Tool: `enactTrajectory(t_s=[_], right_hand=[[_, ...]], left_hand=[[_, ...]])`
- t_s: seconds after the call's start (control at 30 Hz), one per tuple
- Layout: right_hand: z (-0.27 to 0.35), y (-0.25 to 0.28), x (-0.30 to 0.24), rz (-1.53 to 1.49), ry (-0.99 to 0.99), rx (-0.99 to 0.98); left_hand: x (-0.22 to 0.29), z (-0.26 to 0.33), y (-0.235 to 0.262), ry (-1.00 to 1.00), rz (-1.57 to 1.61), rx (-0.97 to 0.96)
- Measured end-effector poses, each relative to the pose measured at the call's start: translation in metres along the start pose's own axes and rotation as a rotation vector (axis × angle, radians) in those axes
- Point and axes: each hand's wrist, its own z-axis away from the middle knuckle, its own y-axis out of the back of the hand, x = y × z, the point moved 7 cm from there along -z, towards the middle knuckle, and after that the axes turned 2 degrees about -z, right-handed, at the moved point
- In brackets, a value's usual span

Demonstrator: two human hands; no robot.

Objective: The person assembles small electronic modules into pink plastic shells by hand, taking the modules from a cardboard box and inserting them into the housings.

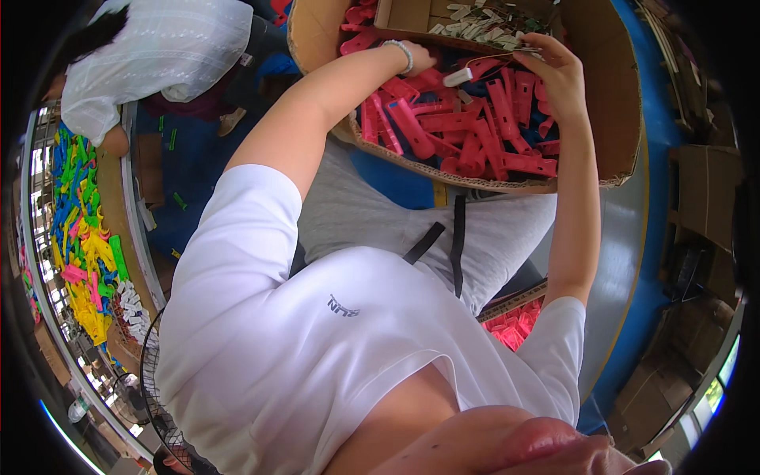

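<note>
Inside the large cardboard box (633, 111) lie many long pink-red plastic parts (451, 121), each with a rounded end. My left hand (419, 59), with a beaded bracelet (407, 55) at the wrist, reaches in at the box's left side over these parts. Its fingers curl downward, and what they hold, if anything, is hidden. At the far right of the box, my right hand (554, 67) pinches a thin wire (487, 57) between thumb and fingers. That wire runs left toward a small white block (457, 77) above the pink parts.
A smaller carton (412, 17) with white pieces and wires (483, 24) sits at the box's far end. Colourful plastic parts (83, 261) cover a table at left. Another person (158, 47) is at upper left. More pink parts (514, 326) lie by my right leg.
</note>
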Motion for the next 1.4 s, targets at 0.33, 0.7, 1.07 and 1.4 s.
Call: enactTrajectory(t_s=[0.33,0.7,1.07,1.4], right_hand=[[0.001,-0.004,-0.013,-0.357,-0.045,0.038],[0.000,0.002,-0.025,-0.222,-0.038,0.080],[-0.026,-0.039,-0.069,-0.407,-0.087,0.099],[-0.085,-0.004,-0.078,0.362,0.036,0.190]], left_hand=[[0.033,0.016,0.056,-0.188,-0.149,0.088],[0.015,0.134,0.182,-0.693,2.016,0.605],[0.003,0.152,0.226,-0.544,2.349,1.167],[-0.041,0.138,0.234,-0.244,1.925,1.154]])
